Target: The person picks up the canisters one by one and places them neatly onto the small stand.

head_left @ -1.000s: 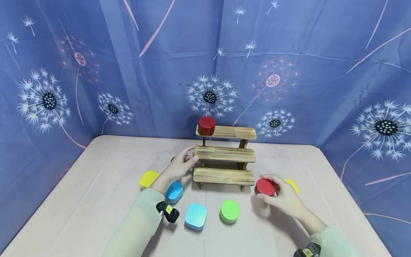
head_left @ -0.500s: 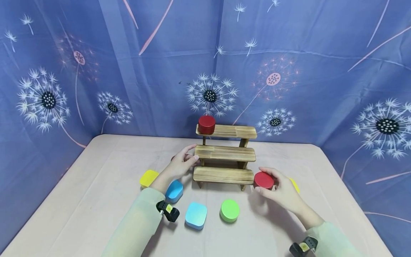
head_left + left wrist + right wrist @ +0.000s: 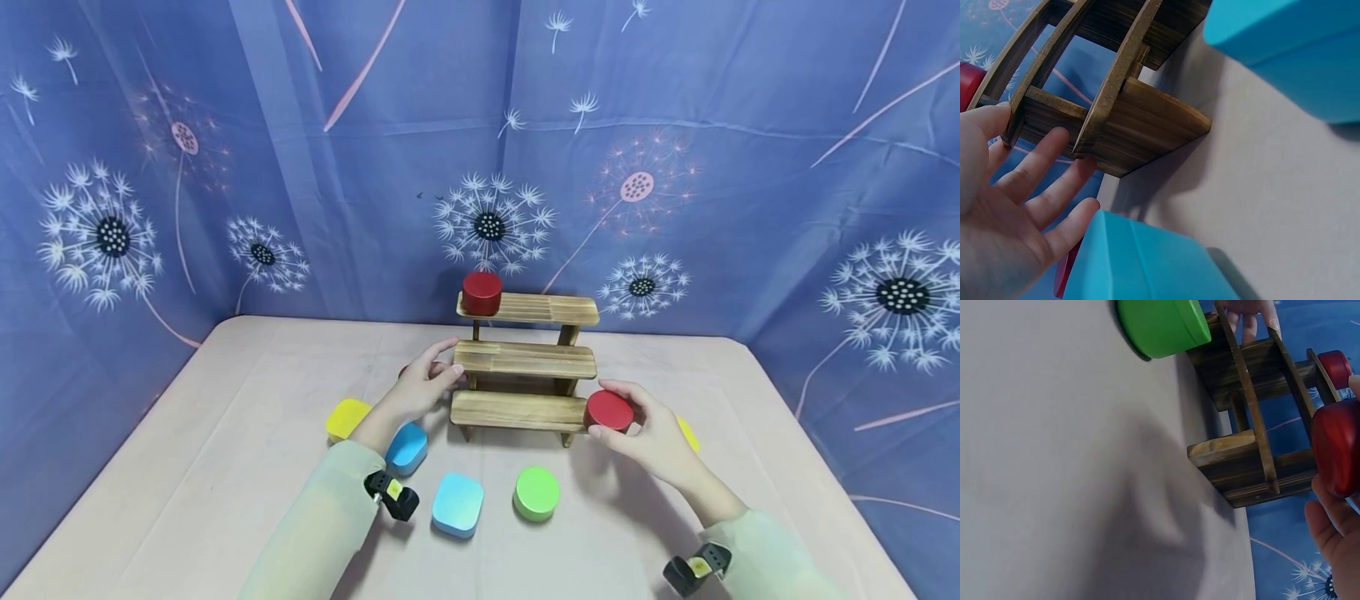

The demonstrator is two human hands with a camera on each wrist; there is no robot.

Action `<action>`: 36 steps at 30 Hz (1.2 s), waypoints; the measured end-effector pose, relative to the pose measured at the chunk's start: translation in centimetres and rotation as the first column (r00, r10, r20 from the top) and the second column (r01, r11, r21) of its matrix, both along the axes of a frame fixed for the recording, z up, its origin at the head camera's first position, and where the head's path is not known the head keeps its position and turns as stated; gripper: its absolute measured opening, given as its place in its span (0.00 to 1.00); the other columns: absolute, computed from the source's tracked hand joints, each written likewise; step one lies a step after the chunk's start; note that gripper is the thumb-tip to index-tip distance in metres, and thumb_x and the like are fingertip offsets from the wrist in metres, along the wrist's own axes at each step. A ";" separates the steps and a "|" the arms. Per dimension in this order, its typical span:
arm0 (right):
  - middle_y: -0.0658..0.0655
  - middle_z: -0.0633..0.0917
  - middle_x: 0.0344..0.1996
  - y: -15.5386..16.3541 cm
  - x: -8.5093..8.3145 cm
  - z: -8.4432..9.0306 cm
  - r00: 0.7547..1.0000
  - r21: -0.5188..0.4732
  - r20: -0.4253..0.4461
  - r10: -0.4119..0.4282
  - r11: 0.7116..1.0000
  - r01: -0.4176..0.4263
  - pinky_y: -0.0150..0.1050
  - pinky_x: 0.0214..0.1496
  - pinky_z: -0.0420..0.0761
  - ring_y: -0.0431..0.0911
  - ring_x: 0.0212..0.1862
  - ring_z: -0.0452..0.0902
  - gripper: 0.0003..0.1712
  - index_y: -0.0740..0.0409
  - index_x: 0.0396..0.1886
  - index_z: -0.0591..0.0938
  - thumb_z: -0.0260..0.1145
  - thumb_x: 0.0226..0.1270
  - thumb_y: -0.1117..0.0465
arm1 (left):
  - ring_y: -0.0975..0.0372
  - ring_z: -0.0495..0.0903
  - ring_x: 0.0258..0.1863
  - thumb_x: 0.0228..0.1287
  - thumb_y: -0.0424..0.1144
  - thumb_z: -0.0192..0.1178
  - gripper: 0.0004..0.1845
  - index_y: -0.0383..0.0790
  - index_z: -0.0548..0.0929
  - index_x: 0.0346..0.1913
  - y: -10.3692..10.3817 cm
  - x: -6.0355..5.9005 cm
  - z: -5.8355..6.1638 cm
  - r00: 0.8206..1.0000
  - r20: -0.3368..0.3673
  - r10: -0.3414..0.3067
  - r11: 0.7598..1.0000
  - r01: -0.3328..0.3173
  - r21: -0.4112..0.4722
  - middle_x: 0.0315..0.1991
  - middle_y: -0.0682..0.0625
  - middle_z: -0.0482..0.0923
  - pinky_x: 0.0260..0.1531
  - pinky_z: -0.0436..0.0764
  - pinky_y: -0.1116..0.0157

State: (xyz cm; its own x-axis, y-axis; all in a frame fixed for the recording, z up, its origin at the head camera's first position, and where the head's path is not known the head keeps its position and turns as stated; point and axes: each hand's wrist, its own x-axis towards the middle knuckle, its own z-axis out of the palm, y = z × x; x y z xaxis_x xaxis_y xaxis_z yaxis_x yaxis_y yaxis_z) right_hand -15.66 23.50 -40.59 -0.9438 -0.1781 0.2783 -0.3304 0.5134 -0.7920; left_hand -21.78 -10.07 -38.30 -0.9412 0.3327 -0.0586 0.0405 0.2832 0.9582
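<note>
A wooden three-step stand (image 3: 525, 362) stands mid-table, with a red round block (image 3: 482, 293) on the left end of its top step. My left hand (image 3: 427, 379) rests with straight fingers (image 3: 1035, 169) against the left end of the stand (image 3: 1141, 125). My right hand (image 3: 647, 433) grips a second red round block (image 3: 609, 411) and holds it at the right end of the lowest step. In the right wrist view this block (image 3: 1337, 447) sits between my fingers beside the stand (image 3: 1247, 450).
On the table in front of the stand lie a yellow block (image 3: 347, 418), a blue block (image 3: 407, 447), a light blue block (image 3: 458, 504) and a green round block (image 3: 537, 493). Another yellow block (image 3: 685, 433) shows behind my right hand. Blue cloth walls surround the table.
My right hand has carried the red round block up and to the left, from the table beside the stand to the right end of the lowest step. The left hand has stayed put.
</note>
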 end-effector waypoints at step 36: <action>0.48 0.79 0.45 -2.3 -2.3 2.9 0.999 -0.183 -0.036 0.037 0.982 -0.043 0.23 0.43 0.77 0.33 0.44 0.76 0.33 0.63 0.59 0.73 0.72 0.51 0.70 | 0.48 0.81 0.49 0.71 0.41 0.51 0.29 0.48 0.56 0.73 -0.1 -1.9 -3.2 0.999 -0.030 0.022 1.000 -0.021 0.013 0.49 0.35 0.81 0.48 0.78 0.51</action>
